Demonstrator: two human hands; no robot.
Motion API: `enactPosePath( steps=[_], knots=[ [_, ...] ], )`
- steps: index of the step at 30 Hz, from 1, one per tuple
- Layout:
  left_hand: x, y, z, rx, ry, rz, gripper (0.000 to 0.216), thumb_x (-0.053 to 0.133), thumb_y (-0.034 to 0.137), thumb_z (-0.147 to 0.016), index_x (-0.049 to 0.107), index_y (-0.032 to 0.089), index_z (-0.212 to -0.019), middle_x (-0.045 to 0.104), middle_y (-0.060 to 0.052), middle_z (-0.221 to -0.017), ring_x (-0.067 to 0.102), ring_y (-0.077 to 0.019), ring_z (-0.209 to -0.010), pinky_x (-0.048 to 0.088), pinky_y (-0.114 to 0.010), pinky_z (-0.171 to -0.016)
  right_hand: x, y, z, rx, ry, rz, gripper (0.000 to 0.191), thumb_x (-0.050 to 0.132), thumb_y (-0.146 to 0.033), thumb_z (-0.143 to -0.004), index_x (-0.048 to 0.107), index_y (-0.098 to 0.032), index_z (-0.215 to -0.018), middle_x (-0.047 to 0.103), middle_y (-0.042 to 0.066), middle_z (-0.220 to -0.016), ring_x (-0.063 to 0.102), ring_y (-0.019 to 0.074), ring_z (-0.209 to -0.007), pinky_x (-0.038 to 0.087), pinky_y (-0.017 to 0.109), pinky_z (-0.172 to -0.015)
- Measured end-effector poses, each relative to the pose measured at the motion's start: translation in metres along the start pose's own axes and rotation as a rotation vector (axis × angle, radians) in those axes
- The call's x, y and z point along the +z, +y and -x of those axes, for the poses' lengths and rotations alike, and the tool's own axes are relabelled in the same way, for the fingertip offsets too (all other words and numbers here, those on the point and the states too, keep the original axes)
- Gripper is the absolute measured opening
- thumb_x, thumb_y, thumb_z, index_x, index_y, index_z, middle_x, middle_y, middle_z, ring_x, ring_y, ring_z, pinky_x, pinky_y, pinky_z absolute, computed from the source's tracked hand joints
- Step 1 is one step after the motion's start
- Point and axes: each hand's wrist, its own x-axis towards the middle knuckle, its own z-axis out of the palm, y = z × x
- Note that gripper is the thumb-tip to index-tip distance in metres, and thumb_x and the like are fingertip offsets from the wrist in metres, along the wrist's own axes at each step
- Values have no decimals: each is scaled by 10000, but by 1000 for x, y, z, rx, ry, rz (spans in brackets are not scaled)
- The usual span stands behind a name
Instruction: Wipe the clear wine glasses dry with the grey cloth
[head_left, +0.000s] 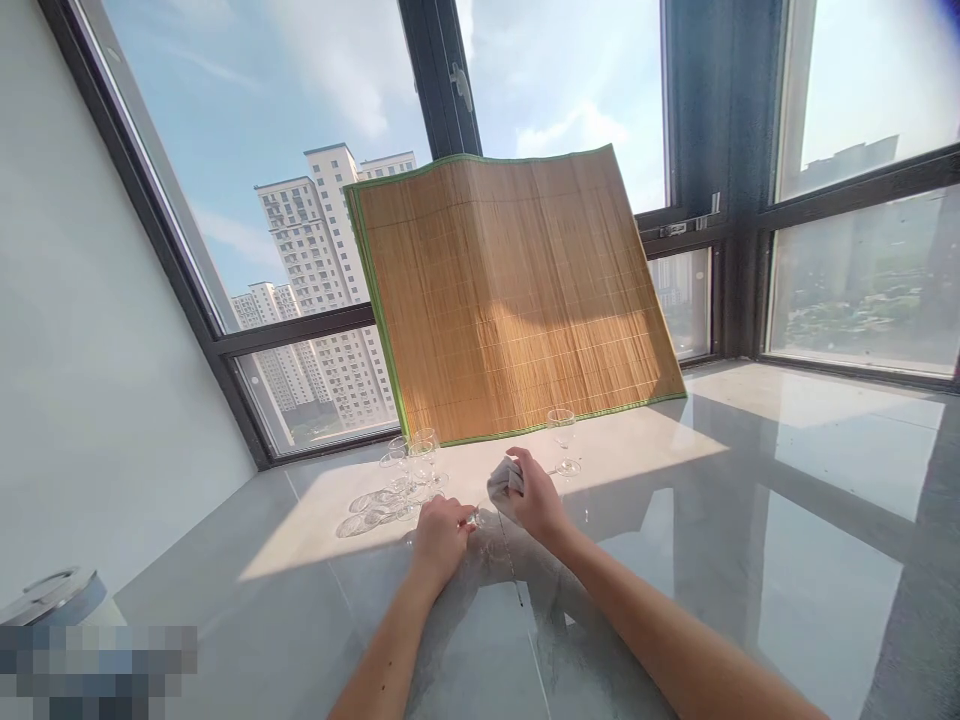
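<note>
My left hand (440, 538) is closed around a clear wine glass (480, 520) low over the glossy grey floor (750, 560); the glass is hard to see. My right hand (534, 497) is closed on a crumpled grey cloth (504, 480), pressed at the glass's top. To the left stands a cluster of several clear wine glasses (411, 468). One more wine glass (563, 440) stands alone to the right of my hands.
A bamboo mat with green edging (510, 300) leans upright against the window frame (300, 328) behind the glasses. A white wall (82, 350) runs along the left. A round metal lid (52, 590) sits at the lower left. Windows show tower blocks outside.
</note>
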Motion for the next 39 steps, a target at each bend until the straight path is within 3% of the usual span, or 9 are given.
enactPosePath(
  steps=[4,7,11,17,23,27,30,34,39],
  knots=[
    [1,-3,-1,-12,87,96,134,615,251,-827,746,230,-835,651,-27,-734,529,-182,-791,355,-279,-756,-2,8,-5,217,33,-132,493,526,-159,-682,443,-236,-1162,614,1,-841,583,174,-716,431,274,-647],
    [3,-3,-2,-119,101,169,279,528,329,-892,696,191,-716,596,-18,-662,491,-152,-683,316,-248,-652,0,7,-5,406,-2,-330,540,592,-206,-649,423,-239,-1161,602,-23,-791,569,158,-619,413,256,-554],
    [6,-3,-1,-235,95,229,375,431,374,-932,613,186,-663,508,19,-581,430,-126,-594,253,-240,-589,2,0,0,482,-92,-534,584,621,-185,-605,408,-242,-1145,620,-22,-816,567,146,-597,405,245,-516],
    [4,-6,2,-334,27,90,314,510,336,-882,549,192,-605,462,30,-554,392,-125,-565,205,-254,-570,-3,-14,0,381,-172,-661,560,653,-225,-646,395,-248,-1142,649,-4,-869,609,166,-697,455,271,-596],
    [3,-3,1,-99,39,43,154,582,170,-799,665,205,-675,622,-19,-718,504,-173,-785,298,-259,-686,-4,-5,-6,159,18,-357,488,597,-229,-696,424,-256,-1151,630,-5,-855,610,179,-765,457,298,-691],
    [3,-2,0,-20,130,137,168,558,133,-804,706,211,-794,651,-23,-795,519,-177,-849,339,-264,-770,-5,1,-7,187,60,-238,461,579,-228,-692,428,-246,-1128,631,1,-835,604,181,-727,445,290,-658],
    [3,-5,-1,-124,173,195,179,534,249,-865,690,199,-794,620,-16,-732,515,-167,-774,337,-249,-702,-6,-1,-6,253,22,-265,475,576,-223,-679,415,-244,-1125,625,-3,-819,596,178,-688,438,280,-616],
    [5,-8,-1,-327,117,227,296,500,376,-897,639,192,-712,492,32,-559,425,-128,-580,271,-236,-589,-7,-10,-4,233,-62,-382,518,567,-195,-670,401,-253,-1157,610,-18,-809,590,170,-691,442,273,-609],
    [3,-7,1,-324,47,128,232,532,325,-878,649,196,-725,529,24,-592,445,-127,-596,237,-239,-589,-8,-18,-5,180,-71,-508,533,586,-189,-683,400,-265,-1176,616,-18,-845,606,170,-744,466,287,-656]
  ],
)
